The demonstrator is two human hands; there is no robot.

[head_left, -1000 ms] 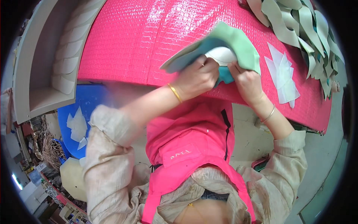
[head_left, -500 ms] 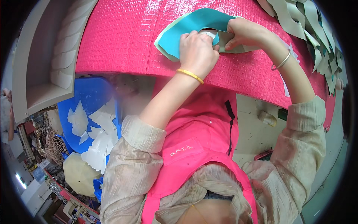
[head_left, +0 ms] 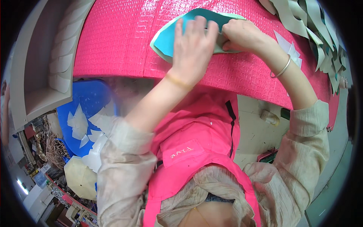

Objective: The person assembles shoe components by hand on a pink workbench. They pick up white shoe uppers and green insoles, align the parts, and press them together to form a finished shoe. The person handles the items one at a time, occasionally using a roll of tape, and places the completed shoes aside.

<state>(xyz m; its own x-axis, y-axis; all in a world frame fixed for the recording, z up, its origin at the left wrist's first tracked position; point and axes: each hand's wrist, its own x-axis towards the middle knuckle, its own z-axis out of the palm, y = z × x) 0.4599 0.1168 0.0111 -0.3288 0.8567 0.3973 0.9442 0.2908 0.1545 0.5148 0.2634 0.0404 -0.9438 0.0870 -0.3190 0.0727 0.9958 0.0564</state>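
Observation:
A teal piece of sheet material, perhaps leather (head_left: 165,42), with a pale green layer showing along its edge, lies on the pink-covered table (head_left: 113,41). Over its middle is my left hand (head_left: 194,47), fingers stretched and apart, slightly blurred; whether it presses on the piece I cannot tell. My right hand (head_left: 242,34) is closed with curled fingers at the right end of the teal piece, gripping a turned-up part whose greyish underside shows. Most of the fold between the hands is hidden behind my left fingers.
White backing scraps (head_left: 289,49) lie by my right wrist. Pale green cut pieces (head_left: 298,17) pile up at the far right. On the left stands a grey box (head_left: 34,72) of stacked pale pieces; below it, a blue bin (head_left: 90,89) holds white scraps.
My left hand has opened from a closed grip and lifted its fingers over the piece. The white bit under it no longer shows. My right hand has curled tighter and shifted slightly left.

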